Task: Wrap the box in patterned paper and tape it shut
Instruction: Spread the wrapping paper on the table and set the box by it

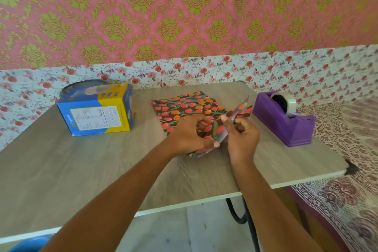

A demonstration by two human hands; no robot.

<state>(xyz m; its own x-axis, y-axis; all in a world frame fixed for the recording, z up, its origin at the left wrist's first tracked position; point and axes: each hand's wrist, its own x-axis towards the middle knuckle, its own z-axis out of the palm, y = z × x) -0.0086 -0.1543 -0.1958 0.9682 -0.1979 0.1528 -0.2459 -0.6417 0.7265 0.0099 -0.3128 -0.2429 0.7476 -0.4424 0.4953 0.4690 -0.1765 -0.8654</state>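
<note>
Patterned paper (184,106), dark with red and orange tulips, lies folded near the middle of the desk (81,159), its far part flat on the wood and its near right corner lifted into an upright flap. The left grip (188,135) rests on the near part of the sheet with its fingers curled onto the paper and its thumb pressed against the base of the flap. The right grip (241,137) pinches the raised flap between thumb and fingers, just beside the left one, so both have hold of the same sheet. The box (96,109), blue and yellow with a white printed label facing the camera, stands bare on the desk to the left of the paper, apart from it and from both hands. Behind the box a dark round object (81,86) shows only in part. To the right of the paper sits a purple tape dispenser (286,127) carrying a roll of clear tape (287,99). A printed cloth (347,180) lies past the desk's right edge.
</note>
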